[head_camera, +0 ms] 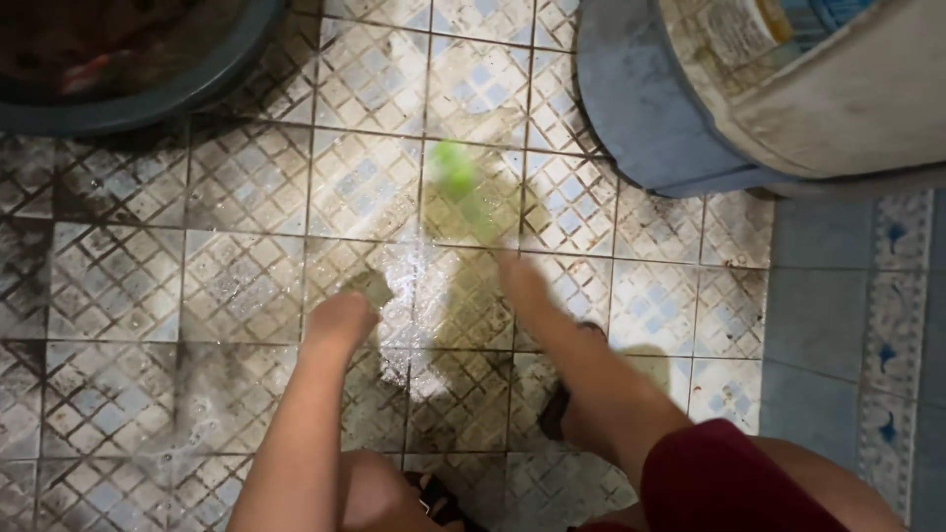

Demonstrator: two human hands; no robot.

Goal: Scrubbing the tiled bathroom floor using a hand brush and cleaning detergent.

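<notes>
Two bare hands work low over a wet, grimy tiled floor. The left hand is clenched around a dull olive scrubbing pad, of which only a corner shows past the knuckles; the pad presses on a foamy patch of tile. Up and to the left of this hand, well apart, stands a dark round basin with dark and reddish contents.

The right hand is blurred by motion. It is closed on the lower end of a long, smeared object with a bright green head, which extends up and to the left from the hand, above the floor; whether brush or bottle cannot be told. Below this hand a dark sandal shows behind the forearm, with a dark red garment beyond it.

Up and to the right of the right hand sits a blue tub, with a pale, worn container leaning over it. That container bears a rectangular pale label with a yellow-orange corner, print unreadable
</notes>
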